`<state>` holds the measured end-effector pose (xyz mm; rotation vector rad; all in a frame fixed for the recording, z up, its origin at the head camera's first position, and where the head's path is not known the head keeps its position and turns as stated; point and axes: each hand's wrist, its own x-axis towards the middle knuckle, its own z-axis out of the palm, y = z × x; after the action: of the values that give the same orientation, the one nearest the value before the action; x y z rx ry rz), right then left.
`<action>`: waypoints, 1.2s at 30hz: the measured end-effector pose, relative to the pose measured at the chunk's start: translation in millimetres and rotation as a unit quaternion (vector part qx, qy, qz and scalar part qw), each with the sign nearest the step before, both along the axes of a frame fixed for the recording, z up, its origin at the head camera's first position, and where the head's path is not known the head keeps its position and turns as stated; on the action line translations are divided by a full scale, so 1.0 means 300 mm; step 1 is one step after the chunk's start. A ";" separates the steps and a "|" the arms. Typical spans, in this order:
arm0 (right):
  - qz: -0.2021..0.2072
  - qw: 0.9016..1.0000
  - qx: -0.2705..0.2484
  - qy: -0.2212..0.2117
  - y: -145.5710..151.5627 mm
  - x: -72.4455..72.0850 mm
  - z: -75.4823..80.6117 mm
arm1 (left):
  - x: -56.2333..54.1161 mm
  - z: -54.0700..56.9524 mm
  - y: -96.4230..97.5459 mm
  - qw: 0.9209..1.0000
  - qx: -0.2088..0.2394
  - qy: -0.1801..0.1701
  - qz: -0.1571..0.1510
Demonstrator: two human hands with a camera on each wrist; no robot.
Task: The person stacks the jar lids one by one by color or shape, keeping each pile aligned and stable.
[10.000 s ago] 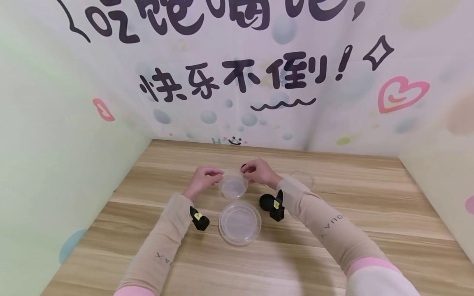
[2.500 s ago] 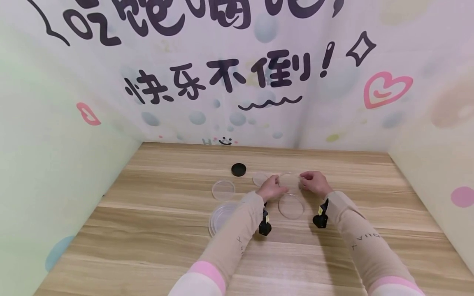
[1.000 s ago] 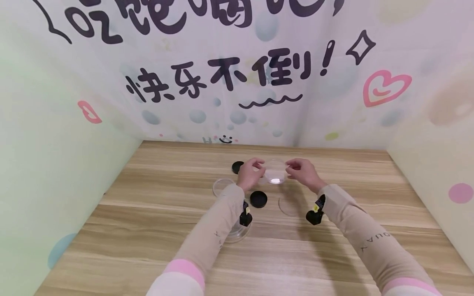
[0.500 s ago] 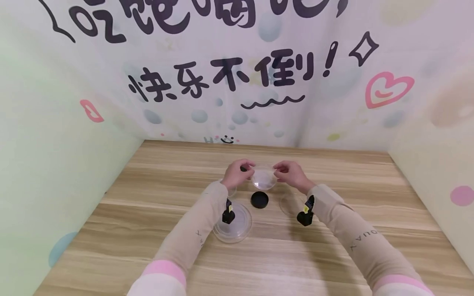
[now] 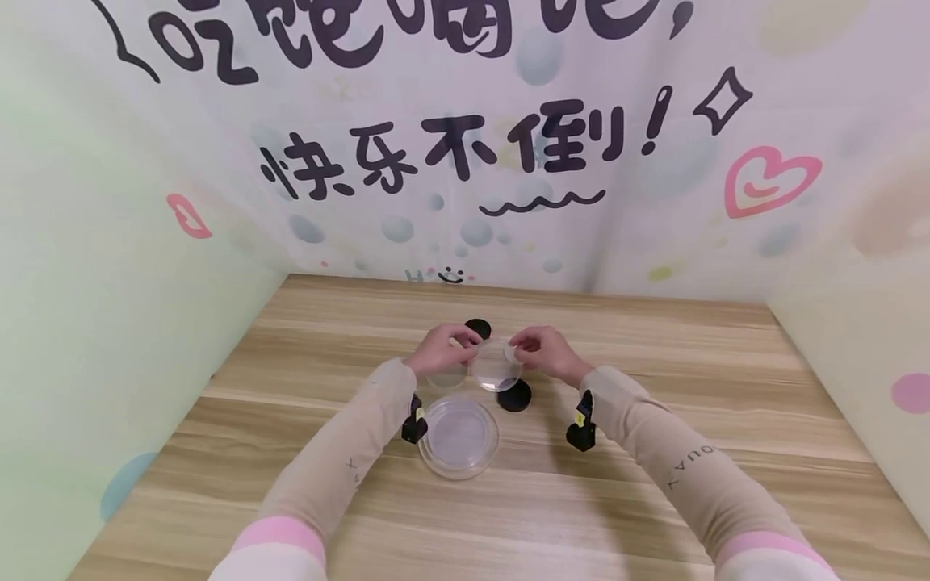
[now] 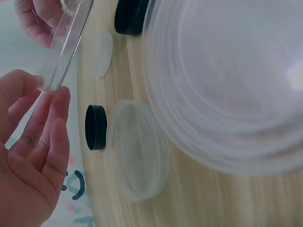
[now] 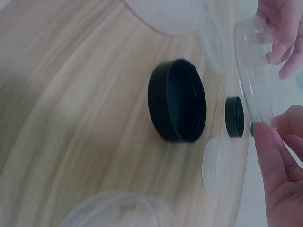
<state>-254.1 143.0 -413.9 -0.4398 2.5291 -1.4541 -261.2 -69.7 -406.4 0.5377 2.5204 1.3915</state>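
A clear, shallow round lid [image 5: 496, 373] is held up between both hands, tilted, just behind the stack of clear lids [image 5: 459, 470]. My left hand [image 5: 443, 350] pinches its left edge between thumb and fingertips; in the left wrist view the lid [image 6: 66, 42] is seen nearly edge-on. On the opposite edge, my right hand [image 5: 550, 353] pinches it with thumb and fingers, as the right wrist view of the lid [image 7: 248, 71] shows. A black cap [image 5: 516, 396] lies behind and below the lid's right side, hollow side up.
A smaller black cap [image 5: 478, 328] lies farther back. A clear round lid [image 6: 137, 151] rests near the left hand. A small translucent lid [image 7: 218, 165] and another clear round piece [image 7: 120, 210] lie on the wooden table to the right. A printed cloth hangs behind the table.
Both hands have lifted a clear lid from the right side of the table and carried it left, towards the stack. The left forearm no longer covers the stack.
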 end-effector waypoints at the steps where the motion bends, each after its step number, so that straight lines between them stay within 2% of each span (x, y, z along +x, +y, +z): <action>1: 0.004 1.000 0.001 0.003 -0.005 0.001 0.000 | 0.001 -0.001 -0.009 1.000 -0.008 0.005 -0.004; 5: 0.022 0.999 0.007 0.022 -0.029 0.004 -0.005 | 0.010 -0.003 -0.045 0.999 -0.030 0.017 -0.017; 9: 0.037 0.999 0.019 0.034 -0.054 0.012 -0.012 | 0.022 -0.006 -0.074 0.999 -0.024 0.001 -0.021; 11: 0.042 0.999 0.021 0.023 -0.067 0.022 -0.011 | 0.030 -0.006 -0.086 0.999 -0.020 -0.017 -0.021; 15: 0.058 0.998 0.033 0.016 -0.091 0.044 -0.011 | 0.051 -0.002 -0.108 0.999 -0.026 -0.028 -0.029; 20: 0.077 0.995 0.046 0.038 -0.110 0.063 -0.019 | 0.072 -0.003 -0.129 0.998 -0.033 -0.018 -0.047; 27: 0.125 0.991 0.040 0.036 -0.128 0.078 -0.034 | 0.102 -0.014 -0.153 0.997 -0.057 -0.023 -0.054; 32: 0.133 0.989 0.050 0.036 -0.140 0.099 -0.032 | 0.117 -0.028 -0.169 0.996 -0.052 -0.002 -0.077; 36: 0.141 0.988 0.049 0.037 -0.149 0.114 -0.035 | 0.126 -0.040 -0.183 0.995 -0.047 -0.010 -0.090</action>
<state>-220.0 98.4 -424.4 -0.8108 2.4553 -1.2260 -223.5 -124.7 -418.3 0.7089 2.4375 1.2029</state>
